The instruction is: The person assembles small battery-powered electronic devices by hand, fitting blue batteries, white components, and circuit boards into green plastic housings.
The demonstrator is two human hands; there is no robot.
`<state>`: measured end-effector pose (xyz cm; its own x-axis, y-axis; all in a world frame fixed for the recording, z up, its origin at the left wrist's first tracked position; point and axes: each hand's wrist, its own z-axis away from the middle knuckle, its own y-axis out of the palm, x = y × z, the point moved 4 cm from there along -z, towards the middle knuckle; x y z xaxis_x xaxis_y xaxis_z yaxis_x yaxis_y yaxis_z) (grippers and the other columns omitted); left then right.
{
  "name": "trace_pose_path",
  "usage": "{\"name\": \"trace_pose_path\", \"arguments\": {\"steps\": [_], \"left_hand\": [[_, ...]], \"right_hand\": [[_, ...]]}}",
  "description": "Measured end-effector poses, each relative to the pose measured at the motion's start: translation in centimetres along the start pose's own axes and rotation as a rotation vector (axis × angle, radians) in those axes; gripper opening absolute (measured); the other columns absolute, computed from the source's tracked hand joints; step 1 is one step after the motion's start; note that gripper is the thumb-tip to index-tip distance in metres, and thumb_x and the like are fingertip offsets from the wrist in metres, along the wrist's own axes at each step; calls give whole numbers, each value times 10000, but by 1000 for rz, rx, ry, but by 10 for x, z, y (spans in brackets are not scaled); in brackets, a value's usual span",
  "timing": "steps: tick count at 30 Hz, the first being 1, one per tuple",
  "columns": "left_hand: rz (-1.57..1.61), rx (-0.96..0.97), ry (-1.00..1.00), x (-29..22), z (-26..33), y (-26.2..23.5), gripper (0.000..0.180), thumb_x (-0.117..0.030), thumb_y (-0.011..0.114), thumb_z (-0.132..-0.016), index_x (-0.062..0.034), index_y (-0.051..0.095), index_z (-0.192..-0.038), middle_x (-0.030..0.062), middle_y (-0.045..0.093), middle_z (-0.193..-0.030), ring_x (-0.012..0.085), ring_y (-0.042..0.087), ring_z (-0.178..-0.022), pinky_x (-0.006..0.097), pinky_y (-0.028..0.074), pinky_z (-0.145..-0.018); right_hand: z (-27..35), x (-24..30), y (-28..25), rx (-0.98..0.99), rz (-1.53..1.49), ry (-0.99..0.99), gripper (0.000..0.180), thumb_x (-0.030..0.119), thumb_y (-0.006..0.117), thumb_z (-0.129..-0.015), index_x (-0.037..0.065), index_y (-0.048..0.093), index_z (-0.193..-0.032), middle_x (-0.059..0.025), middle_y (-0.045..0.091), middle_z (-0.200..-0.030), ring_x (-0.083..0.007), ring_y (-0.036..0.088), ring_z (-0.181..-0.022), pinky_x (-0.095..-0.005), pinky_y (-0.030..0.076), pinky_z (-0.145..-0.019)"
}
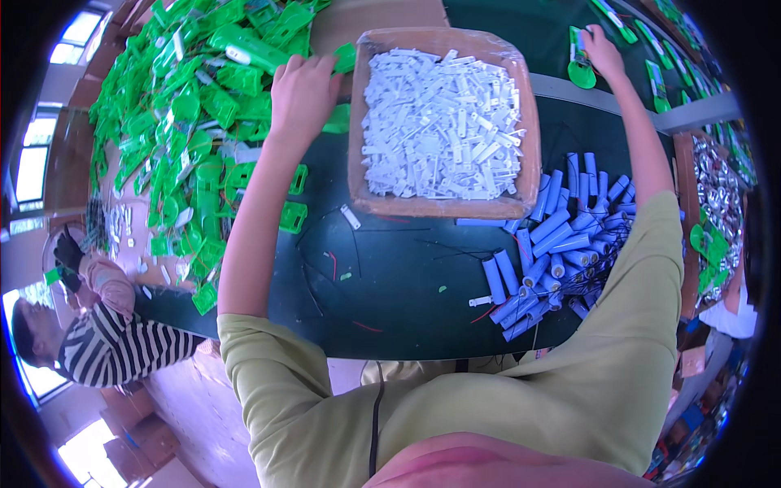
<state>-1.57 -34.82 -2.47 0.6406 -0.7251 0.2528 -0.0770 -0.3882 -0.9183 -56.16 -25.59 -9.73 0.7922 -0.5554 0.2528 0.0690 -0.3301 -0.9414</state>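
My left hand [305, 96] reaches forward to the right edge of a large heap of green plastic housings [191, 122]. Its fingers are bent and closed on a green housing [346, 58] beside the box; the fingertips are partly hidden. Far to the right, my right hand [603, 53] pinches the edge of another green housing [581, 71], with a rounded end, on the far side of a grey rail. Between my arms stands a cardboard box [443, 205] full of small white plastic strips [439, 122]. Blue cylindrical cells [561, 236] with black wires lie in a pile near my right forearm.
Loose wires and a white strip [350, 216] lie on the dark green tabletop [366, 285]. More green housings [657, 85] stand in rows beyond the grey rail [700, 114]. A box of shiny metal parts [716, 195] is at right. A person in stripes [122, 342] works at left.
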Motion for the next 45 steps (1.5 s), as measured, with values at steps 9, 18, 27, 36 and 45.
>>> {"name": "trace_pose_path", "arguments": {"steps": [9, 18, 27, 36, 45], "left_hand": [[-82, -256, -346, 111, 106, -38, 395, -205, 576, -807, -89, 514, -1179, 152, 551, -1105, 345, 540, -992, 429, 466, -807], [-49, 161, -616, 179, 75, -28, 676, -426, 636, -759, -120, 383, -1307, 156, 530, -1203, 343, 500, -1121, 514, 390, -893], [789, -493, -447, 86, 53, -149, 470, -405, 633, -815, 6, 556, -1032, 115, 602, -967, 219, 575, -824, 339, 451, -787], [2383, -444, -427, -79, 83, -165, 337, -304, 491, -936, -39, 477, -1145, 87, 552, -1087, 195, 523, -1012, 349, 399, -917], [2120, -303, -488, -131, 105, -177, 481, -290, 586, -889, 3, 373, -1205, 109, 499, -1159, 171, 505, -1029, 335, 409, -884]], "right_hand": [[52, 12, -96, 67, -539, -137, 332, 278, 480, -928, 70, 522, -1182, -68, 617, -911, -94, 576, -709, -220, 456, -675], [193, 214, -158, 143, -474, -689, 231, 174, 508, -904, 70, 536, -1108, -57, 599, -854, -116, 571, -700, -261, 463, -643], [289, 263, -181, 303, -663, -748, 346, 147, 551, -878, 72, 488, -1209, -69, 586, -943, -126, 574, -804, -277, 465, -723], [338, 275, -177, 535, -1185, -425, 500, 299, 635, -844, 66, 469, -1255, -72, 525, -945, -129, 528, -875, -280, 435, -712], [388, 256, -207, 265, -905, -576, 587, 276, 682, -786, -20, 439, -1230, -147, 614, -949, -178, 601, -866, -297, 469, -757]]}}
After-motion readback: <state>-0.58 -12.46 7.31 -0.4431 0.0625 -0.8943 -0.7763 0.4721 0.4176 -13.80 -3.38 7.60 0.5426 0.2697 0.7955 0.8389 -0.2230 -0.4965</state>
